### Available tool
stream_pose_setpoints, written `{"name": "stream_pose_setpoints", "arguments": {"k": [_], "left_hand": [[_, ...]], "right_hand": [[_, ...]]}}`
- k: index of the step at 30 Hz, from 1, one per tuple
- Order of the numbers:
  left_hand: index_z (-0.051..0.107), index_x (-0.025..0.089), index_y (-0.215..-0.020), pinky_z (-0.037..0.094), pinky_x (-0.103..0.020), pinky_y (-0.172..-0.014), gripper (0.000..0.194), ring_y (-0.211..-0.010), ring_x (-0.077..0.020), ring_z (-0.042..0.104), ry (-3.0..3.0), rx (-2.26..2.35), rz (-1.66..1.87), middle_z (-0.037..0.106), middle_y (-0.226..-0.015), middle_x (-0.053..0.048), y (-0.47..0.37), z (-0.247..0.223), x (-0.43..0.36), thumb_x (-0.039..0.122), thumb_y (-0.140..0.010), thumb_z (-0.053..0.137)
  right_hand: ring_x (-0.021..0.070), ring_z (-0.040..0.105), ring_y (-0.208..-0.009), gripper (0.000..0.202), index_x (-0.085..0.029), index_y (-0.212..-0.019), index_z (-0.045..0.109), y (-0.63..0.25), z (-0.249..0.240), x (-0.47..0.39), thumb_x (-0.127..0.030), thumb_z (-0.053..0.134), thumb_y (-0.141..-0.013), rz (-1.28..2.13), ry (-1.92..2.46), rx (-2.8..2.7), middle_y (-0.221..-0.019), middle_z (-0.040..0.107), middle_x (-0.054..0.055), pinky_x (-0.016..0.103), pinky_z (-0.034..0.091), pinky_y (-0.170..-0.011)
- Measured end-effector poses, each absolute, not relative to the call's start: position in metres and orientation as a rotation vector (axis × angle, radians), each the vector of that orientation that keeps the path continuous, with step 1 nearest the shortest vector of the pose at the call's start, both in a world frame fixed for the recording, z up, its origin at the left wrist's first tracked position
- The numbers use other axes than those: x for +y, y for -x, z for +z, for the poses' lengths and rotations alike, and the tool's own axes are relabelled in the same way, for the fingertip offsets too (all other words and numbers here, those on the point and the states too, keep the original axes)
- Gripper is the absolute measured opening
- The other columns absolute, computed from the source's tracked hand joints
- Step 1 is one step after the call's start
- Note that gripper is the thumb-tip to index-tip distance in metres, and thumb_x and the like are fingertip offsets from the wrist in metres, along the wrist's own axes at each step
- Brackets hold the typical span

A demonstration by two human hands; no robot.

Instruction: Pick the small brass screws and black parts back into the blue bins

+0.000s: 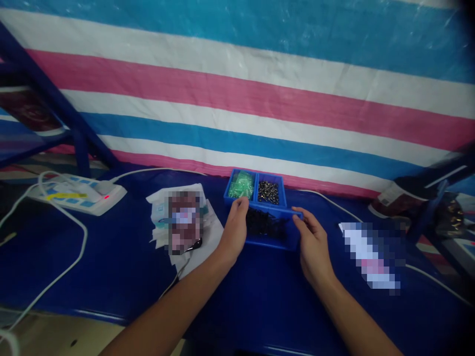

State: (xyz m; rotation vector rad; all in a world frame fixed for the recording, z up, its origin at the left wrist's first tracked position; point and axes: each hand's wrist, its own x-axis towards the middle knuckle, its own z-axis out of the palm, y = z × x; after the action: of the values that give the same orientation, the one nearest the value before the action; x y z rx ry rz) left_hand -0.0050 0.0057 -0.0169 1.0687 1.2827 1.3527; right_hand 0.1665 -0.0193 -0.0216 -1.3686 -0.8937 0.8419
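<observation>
Both hands hold a blue bin (276, 242) of small black parts (265, 222) by its two ends. My left hand (235, 232) grips the left end, thumb on top. At the right end, my right hand (313, 242) has its thumb and fingers closed on the rim; some fingertips are hidden. Just behind the bin stand two joined blue compartments. One contains green pieces (241, 185), the other small dark metallic parts (268, 192).
A white power strip (100, 198) with cables lies at the left of the blue table (282, 301). Papers (210, 232) with a pixelated item are left of the bin. At the right are another pixelated item (371, 257) and a dark red cup (395, 198). Striped sheeting (260, 99) hangs behind.
</observation>
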Motion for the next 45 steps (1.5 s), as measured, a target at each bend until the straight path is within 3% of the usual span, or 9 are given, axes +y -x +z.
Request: {"name": "stream_pose_setpoints", "arguments": {"k": [4,8,16,24,30,45], "left_hand": [[0.061,0.028,-0.118,0.032,-0.042,-0.111,0.042,-0.132,-0.0266,0.045,-1.106,1.299,1.347,0.058,-0.133,-0.006,0.001,-0.014,0.003,0.057,-0.095,0.042],[0.059,0.026,-0.123,0.029,-0.042,-0.113,0.04,-0.132,-0.0257,0.044,-1.163,1.303,1.376,0.057,-0.134,-0.006,0.001,-0.013,0.003,0.051,-0.097,0.041],[0.062,0.019,-0.113,0.039,-0.038,-0.1,0.036,-0.113,-0.025,0.054,-1.22,1.311,1.424,0.065,-0.104,-0.007,-0.003,-0.021,0.005,0.034,-0.098,0.033],[0.062,0.02,-0.102,0.042,-0.031,-0.081,0.035,-0.088,-0.0206,0.056,-1.253,1.238,1.5,0.062,-0.089,-0.003,-0.002,-0.023,0.001,0.018,-0.087,0.03],[0.059,0.02,-0.093,0.039,-0.029,-0.073,0.021,-0.077,-0.018,0.051,-1.267,1.289,1.506,0.057,-0.082,0.0,-0.006,-0.02,-0.005,0.026,-0.091,0.039],[0.057,0.023,-0.095,0.04,-0.028,-0.077,0.019,-0.084,-0.0192,0.051,-1.385,1.263,1.506,0.057,-0.09,0.0,-0.006,-0.02,-0.009,0.023,-0.085,0.041]], "right_hand": [[0.0199,0.054,-0.097,0.037,-0.028,-0.111,0.062,-0.16,-0.026,-0.019,-0.047,0.067,-0.079,0.957,1.263,-0.795,-0.104,0.06,0.001,0.032,0.04,-0.087],[0.021,0.054,-0.102,0.044,-0.03,-0.119,0.056,-0.157,-0.029,-0.018,-0.054,0.062,-0.082,0.986,1.238,-0.745,-0.11,0.059,0.001,0.035,0.04,-0.091],[0.0228,0.054,-0.11,0.047,-0.025,-0.119,0.061,-0.153,-0.033,-0.013,-0.054,0.06,-0.082,0.892,1.241,-0.703,-0.116,0.062,0.003,0.036,0.039,-0.096],[0.0245,0.057,-0.098,0.038,-0.019,-0.111,0.066,-0.148,-0.039,-0.016,-0.038,0.053,-0.08,0.857,1.187,-0.782,-0.102,0.067,0.004,0.036,0.042,-0.088],[0.0212,0.054,-0.087,0.03,-0.019,-0.097,0.064,-0.144,-0.033,-0.022,-0.045,0.055,-0.084,0.791,1.247,-0.849,-0.091,0.063,0.002,0.032,0.042,-0.081],[0.0198,0.051,-0.083,0.022,-0.02,-0.094,0.061,-0.145,-0.033,-0.028,-0.036,0.054,-0.081,0.735,1.163,-0.87,-0.089,0.058,0.001,0.029,0.038,-0.074]]}}
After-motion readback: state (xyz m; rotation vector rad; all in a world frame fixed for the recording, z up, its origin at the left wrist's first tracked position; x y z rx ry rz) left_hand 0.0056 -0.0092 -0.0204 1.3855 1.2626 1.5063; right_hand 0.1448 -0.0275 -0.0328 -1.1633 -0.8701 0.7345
